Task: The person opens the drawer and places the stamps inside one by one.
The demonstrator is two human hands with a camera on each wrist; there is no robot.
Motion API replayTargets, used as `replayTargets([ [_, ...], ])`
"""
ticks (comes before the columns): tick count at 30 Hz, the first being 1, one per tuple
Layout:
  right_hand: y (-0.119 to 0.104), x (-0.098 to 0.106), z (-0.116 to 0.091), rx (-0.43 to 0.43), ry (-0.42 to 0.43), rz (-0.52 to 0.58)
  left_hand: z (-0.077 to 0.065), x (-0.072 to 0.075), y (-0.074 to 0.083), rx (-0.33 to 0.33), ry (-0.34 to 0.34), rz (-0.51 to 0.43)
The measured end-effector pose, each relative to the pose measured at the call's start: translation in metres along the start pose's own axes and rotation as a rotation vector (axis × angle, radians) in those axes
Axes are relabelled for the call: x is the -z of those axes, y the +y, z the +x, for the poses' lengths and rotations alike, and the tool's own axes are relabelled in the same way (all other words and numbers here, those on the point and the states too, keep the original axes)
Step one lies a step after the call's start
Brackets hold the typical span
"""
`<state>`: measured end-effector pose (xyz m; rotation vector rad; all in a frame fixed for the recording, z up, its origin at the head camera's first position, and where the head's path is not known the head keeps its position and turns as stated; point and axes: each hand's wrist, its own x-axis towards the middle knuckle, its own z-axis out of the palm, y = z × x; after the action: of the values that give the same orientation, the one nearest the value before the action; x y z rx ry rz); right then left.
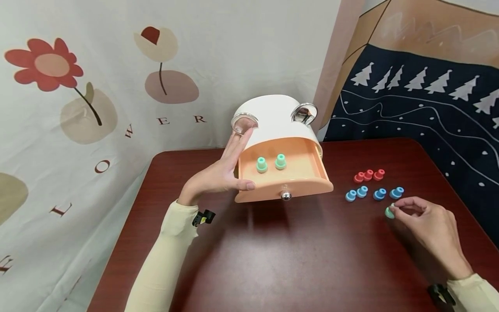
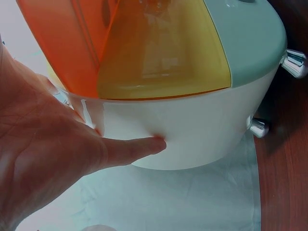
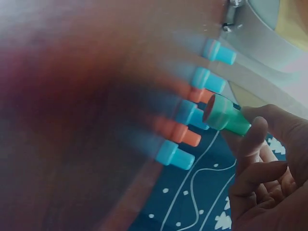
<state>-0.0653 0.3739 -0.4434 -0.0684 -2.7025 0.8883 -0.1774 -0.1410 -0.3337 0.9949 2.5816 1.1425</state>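
Head view: the right hand pinches a small mint-green stepped peg between thumb and fingers, near the right side of the glossy dark red-brown table. Opposite it, the left hand is spread against a rounded white box — thumb at the left front of its peach drawer, other fingers along the box's left side. That drawer stands pulled out, with two mint-green pegs upright inside and a round silver knob in front. Just beyond the pinched peg stand four light-blue pegs — then three red pegs, close together.
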Motion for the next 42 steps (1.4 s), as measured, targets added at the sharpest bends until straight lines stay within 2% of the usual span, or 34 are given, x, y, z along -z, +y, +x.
replayTargets([
  [6, -0.017, -0.004, 0.004, 0.028, 0.048, 0.063, -0.001, 0.0, 0.0, -0.005, 0.0, 0.009],
  [17, -0.065, -0.017, 0.017, 0.087, 0.078, 0.147, 0.0, -0.001, -0.003, -0.017, -0.003, -0.005],
  [29, -0.1, -0.016, 0.033, 0.133, 0.095, 0.202, 0.001, -0.001, -0.001, -0.022, 0.004, -0.005],
  [42, -0.133, -0.012, 0.046, 0.2, 0.133, 0.316, 0.001, 0.0, 0.001, -0.051, 0.01, -0.004],
])
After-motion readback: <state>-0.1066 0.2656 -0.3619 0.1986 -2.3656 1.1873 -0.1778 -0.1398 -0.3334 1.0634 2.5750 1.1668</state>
